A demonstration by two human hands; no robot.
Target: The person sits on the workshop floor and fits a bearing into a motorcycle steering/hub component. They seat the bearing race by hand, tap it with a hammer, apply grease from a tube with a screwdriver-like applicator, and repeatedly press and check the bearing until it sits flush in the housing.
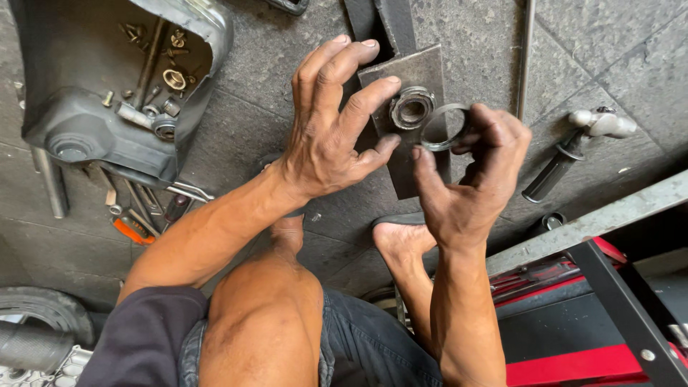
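- the landmark is the metal plate point(408, 122), a dark flat piece that lies on the stone floor point(609, 57) in front of the person.
- on the upper part of the plate sits a round bearing point(411, 108), with its hole facing up to the camera.
- the right hand point(469, 179) holds a thin metal ring point(444, 127) between the thumb and the first fingers; the grip is closed lightly on the ring's right edge, and the other fingers are curled.
- the ring is just right of the bearing, over the right edge of the plate, tilted a little and above the surface, not flat on it; its left rim looks to overlap the bearing's edge, but i cannot tell if they touch.
- the left hand point(333, 125) is spread open over the left side of the plate, holding nothing; its fingertips are on or very near the plate just beside the bearing.
- the right hand is the nearer one to the ring, and the bearing lies to the left of its grip.
- far left of the plate is a black tray point(50, 107) with bolts and small parts; to the right lies a tool with a black handle point(566, 161).
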